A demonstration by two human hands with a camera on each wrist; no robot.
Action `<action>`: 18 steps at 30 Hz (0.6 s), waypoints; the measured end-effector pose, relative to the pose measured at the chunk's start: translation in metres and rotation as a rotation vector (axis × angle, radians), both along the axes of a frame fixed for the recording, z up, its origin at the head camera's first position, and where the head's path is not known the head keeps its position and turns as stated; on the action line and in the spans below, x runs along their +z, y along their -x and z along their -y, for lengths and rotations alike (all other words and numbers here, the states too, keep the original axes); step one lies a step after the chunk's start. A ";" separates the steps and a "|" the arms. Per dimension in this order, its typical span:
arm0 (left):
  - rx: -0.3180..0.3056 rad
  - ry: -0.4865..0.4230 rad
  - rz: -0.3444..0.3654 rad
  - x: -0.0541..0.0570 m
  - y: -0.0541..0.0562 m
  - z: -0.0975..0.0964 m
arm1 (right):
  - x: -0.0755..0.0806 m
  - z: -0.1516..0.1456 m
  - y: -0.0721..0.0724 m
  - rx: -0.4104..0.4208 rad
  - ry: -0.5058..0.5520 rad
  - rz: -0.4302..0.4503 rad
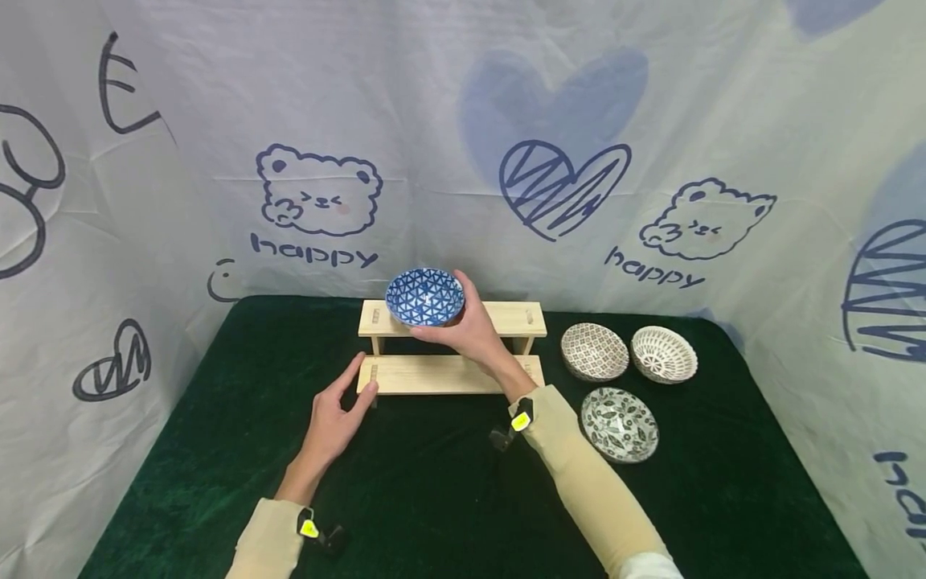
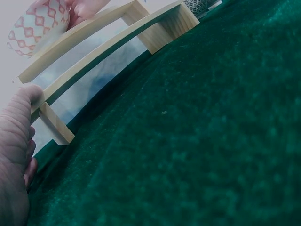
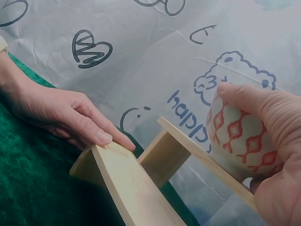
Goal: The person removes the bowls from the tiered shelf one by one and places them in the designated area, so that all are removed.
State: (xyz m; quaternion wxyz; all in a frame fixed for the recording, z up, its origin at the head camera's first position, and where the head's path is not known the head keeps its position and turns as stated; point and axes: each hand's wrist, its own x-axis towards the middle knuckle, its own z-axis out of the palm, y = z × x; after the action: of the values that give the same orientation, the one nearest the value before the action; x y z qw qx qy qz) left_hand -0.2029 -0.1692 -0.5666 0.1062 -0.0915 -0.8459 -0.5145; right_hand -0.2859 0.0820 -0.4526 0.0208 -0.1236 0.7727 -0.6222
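Note:
A small bowl (image 1: 424,297), blue triangles inside and red diamonds outside, is tilted toward me at the upper tier of a two-step wooden stand (image 1: 427,375). My right hand (image 1: 470,326) holds it by its right side, thumb at the near rim. In the right wrist view the bowl (image 3: 240,134) is close against the upper board; contact cannot be told. My left hand (image 1: 334,420) grips the left end of the lower board, thumb at the front edge and index finger at the back. Its lower fingers are partly hidden in the left wrist view.
Right of the stand are a brown lattice bowl (image 1: 595,352), a ribbed brown-and-white bowl (image 1: 664,355) and a leaf-patterned bowl (image 1: 620,425), the last near my right forearm. Dark green cloth (image 1: 434,498) covers the table. A printed white curtain (image 1: 434,121) hangs close behind the stand.

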 end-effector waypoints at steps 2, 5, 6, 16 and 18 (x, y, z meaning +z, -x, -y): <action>0.001 -0.002 0.000 0.000 0.000 0.000 | 0.000 0.001 0.000 -0.013 -0.009 -0.004; 0.000 -0.003 0.001 0.001 0.000 0.000 | 0.001 0.003 -0.001 -0.029 -0.023 -0.007; 0.000 -0.003 0.000 0.001 0.000 0.000 | 0.002 0.004 -0.001 -0.029 -0.022 -0.006; 0.005 -0.001 -0.007 0.000 0.001 0.000 | 0.001 0.007 -0.002 -0.059 0.029 -0.018; 0.002 -0.002 -0.008 -0.001 0.001 0.000 | 0.000 0.008 -0.003 -0.065 0.045 -0.028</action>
State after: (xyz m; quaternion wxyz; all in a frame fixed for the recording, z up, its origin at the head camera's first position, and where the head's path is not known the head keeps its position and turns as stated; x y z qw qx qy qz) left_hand -0.2040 -0.1694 -0.5673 0.1104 -0.0925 -0.8449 -0.5151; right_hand -0.2830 0.0742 -0.4530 -0.0129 -0.1077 0.7623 -0.6381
